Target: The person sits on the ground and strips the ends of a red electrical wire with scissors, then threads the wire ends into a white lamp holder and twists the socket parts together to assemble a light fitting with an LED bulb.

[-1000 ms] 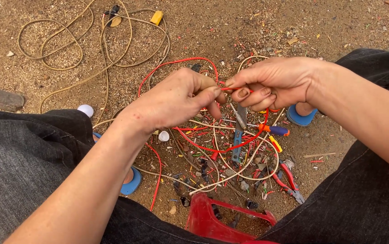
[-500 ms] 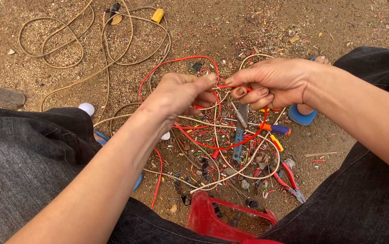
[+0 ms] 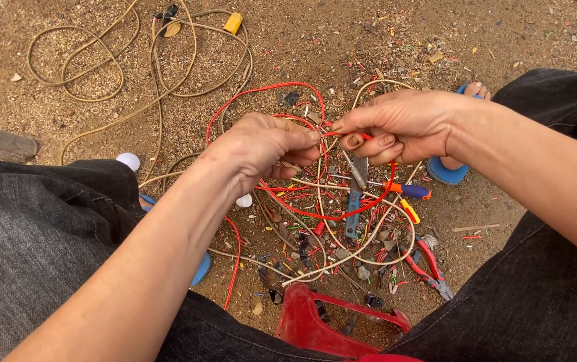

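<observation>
My left hand [image 3: 262, 149] and my right hand [image 3: 399, 125] meet above a tangle of wires on the dirt ground. Both pinch the same thin red wire [image 3: 342, 214], which loops down below the hands and arcs up behind them. The fingertips of the two hands nearly touch at the pinch. Beige wires [image 3: 369, 251] cross under the red loop. Blue-handled pliers [image 3: 354, 201] lie on the ground just below my right hand.
A long beige cable [image 3: 101, 60] coils at the upper left, ending near a yellow plug [image 3: 233, 23]. Red-handled pliers [image 3: 429, 265] and a small screwdriver [image 3: 406, 191] lie at the right. A red plastic stool [image 3: 332, 325] sits between my knees. Blue sandals [image 3: 446, 171] flank the pile.
Both hands stay together on the red wire; they have shifted slightly upward and the loop below them has swung a little.
</observation>
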